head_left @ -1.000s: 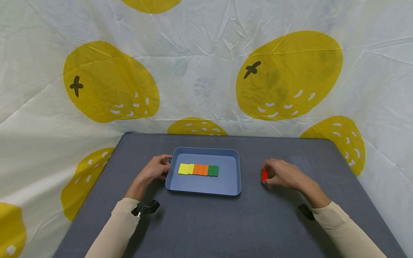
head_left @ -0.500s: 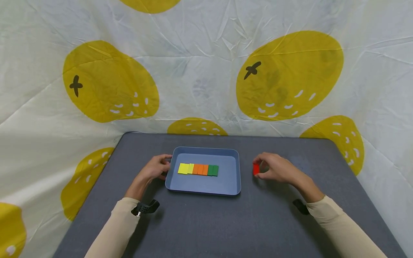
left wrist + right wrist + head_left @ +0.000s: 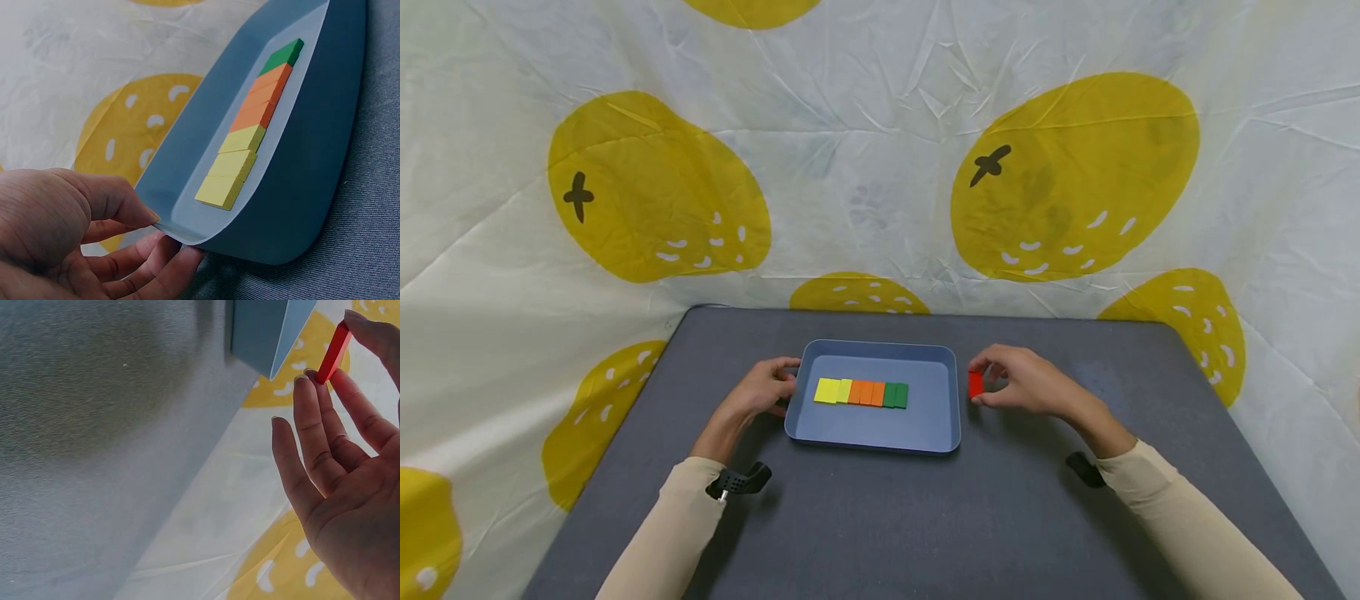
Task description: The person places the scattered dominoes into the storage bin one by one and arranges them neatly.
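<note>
My right hand [image 3: 1030,383] holds a small flat red block [image 3: 975,384] between thumb and fingertips, just outside the right rim of the blue tray [image 3: 917,427]. In the right wrist view the red block [image 3: 334,353] is tilted, pinched by its ends. On the tray's left side, my left hand [image 3: 760,390] grips the rim; the left wrist view has its thumb [image 3: 134,209] at the edge and the other fingers against the outer wall. Yellow blocks [image 3: 827,391], orange blocks [image 3: 866,393] and green blocks [image 3: 895,396] lie in one touching row inside the tray.
A dark grey table [image 3: 880,525] carries the tray. Behind it hangs a white cloth [image 3: 865,192] printed with large yellow fruit shapes. Black straps circle both wrists, the left strap [image 3: 741,482] showing best.
My right hand has carried the red block leftward and slightly away from me, close to the tray's right rim. The left hand, tray and row of blocks have stayed in place.
</note>
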`<state>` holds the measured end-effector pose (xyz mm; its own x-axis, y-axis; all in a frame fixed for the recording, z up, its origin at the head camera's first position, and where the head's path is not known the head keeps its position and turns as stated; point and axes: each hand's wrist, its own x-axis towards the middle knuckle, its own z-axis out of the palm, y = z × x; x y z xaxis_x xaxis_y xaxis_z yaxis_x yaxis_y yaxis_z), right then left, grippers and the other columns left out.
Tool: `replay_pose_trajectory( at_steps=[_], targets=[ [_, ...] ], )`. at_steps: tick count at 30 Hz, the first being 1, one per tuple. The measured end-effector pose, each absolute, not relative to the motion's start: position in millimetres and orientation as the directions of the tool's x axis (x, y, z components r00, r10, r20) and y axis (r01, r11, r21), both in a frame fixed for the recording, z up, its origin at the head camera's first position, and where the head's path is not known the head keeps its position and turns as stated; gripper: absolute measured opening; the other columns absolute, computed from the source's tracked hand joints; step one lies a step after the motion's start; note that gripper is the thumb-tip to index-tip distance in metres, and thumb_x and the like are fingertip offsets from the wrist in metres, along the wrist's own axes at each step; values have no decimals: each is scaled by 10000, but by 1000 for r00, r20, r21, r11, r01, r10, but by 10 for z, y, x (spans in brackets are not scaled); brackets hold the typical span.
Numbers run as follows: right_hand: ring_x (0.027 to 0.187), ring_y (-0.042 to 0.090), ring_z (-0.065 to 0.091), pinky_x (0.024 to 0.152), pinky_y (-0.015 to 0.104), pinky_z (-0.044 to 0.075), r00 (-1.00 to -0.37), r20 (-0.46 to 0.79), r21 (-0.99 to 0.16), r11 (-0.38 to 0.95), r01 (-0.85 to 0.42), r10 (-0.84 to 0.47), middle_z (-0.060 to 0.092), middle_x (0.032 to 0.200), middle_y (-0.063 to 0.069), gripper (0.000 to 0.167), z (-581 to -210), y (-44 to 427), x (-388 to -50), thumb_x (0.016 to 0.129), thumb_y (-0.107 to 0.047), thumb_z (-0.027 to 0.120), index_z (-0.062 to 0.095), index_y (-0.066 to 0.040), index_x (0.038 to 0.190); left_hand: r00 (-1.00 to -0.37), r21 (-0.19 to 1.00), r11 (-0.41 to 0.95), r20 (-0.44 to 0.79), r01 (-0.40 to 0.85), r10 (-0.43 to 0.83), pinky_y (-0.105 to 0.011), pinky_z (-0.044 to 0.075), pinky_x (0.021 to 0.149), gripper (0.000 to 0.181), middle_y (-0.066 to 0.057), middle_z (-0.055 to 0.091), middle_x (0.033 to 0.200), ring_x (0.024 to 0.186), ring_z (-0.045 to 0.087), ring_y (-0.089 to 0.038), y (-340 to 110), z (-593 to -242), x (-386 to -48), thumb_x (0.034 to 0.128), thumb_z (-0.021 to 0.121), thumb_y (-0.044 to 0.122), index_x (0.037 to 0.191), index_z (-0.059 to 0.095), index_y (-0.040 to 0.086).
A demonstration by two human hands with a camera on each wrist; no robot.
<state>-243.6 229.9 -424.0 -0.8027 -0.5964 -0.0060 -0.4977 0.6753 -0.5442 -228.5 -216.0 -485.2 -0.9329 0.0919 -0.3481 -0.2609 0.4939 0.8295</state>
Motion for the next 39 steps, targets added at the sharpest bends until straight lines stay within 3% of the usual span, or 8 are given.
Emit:
replay_pose_trajectory(
  at_steps=[5,12,19,39],
  targets=[
    [944,219,651,835,446,570,-794,-34,-556,671,-490,-607,691,1074,10,429,-4199,2199,-2472,818,-246,849,696,-90,1188,-932,835,484,-350,-262,98,-423,605,688,563,-232,575,1192,930,648,-298,-2158,-4835,-2285,970,536,24,1523,432,39],
    [953,215,647,804,347,559,-768,-68,-529,676,-513,-637,679,1072,-10,420,-4164,2047,-2527,834,-280,834,700,-100,1189,-931,834,484,-353,-265,97,-425,610,699,568,-228,576,1193,914,648,-290,-2157,-4847,-2285,966,541,27,1523,432,42],
    [952,242,650,785,326,539,-733,-92,-523,659,-541,-674,656,1073,-24,394,-4151,1873,-2583,848,-302,814,709,-112,1177,-935,834,493,-339,-249,102,-424,607,682,567,-233,579,1177,914,648,-297,-2155,-4865,-2277,964,540,21,1521,431,31],
    [919,168,616,754,304,522,-709,-199,-415,713,-565,-677,667,1078,-37,399,-4248,1484,-2730,830,-352,820,697,-149,1150,-937,841,481,-334,-247,103,-423,601,691,568,-232,574,1181,934,634,-300,-2169,-4888,-2281,963,539,21,1521,432,31]
  ],
)
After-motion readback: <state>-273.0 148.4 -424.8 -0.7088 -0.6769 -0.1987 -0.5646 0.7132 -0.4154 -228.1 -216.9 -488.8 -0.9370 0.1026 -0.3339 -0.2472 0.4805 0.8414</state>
